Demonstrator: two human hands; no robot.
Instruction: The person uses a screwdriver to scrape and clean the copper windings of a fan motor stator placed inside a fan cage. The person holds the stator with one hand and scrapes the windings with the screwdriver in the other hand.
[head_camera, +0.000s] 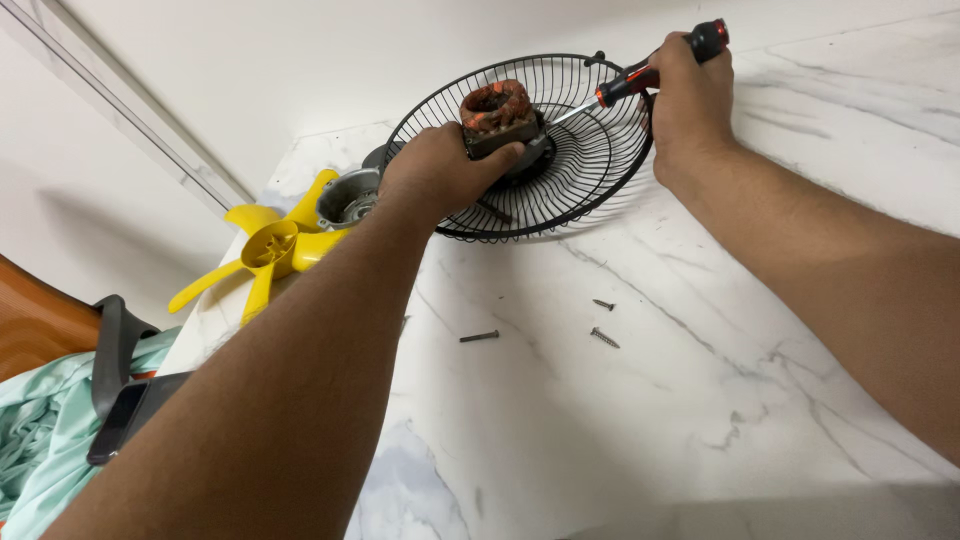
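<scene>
The fan motor (498, 112), a dark block with a ring of copper-coloured winding on top, sits at the hub of a black wire fan guard (590, 160) near the far edge of the white marble counter (640, 400); its underside and its mounting are hidden by the left hand (440, 170), whose fingers are wrapped around the motor's near side and pressed against it. One screwdriver (650, 70) with a red and black handle is held in the right hand (690, 100), fist closed around the grip; its long axis runs from the upper right down to the lower left, the thin shaft pointing at the motor's right side, and the tip is too small to make out where it meets the metal. The guard lies tilted, its far rim raised, and the left hand covers part of its near rim. Three loose screws (480, 337) lie on the counter toward the middle, well apart from the guard: one to the left and two close together to its right. At the counter's left edge lies one yellow fan blade (270, 250), and just beside it a grey metal housing (350, 200), partly hidden behind the left forearm. Past the left edge, pale green cloth (40, 430) and a dark strap (115, 350) are cut off by the frame.
</scene>
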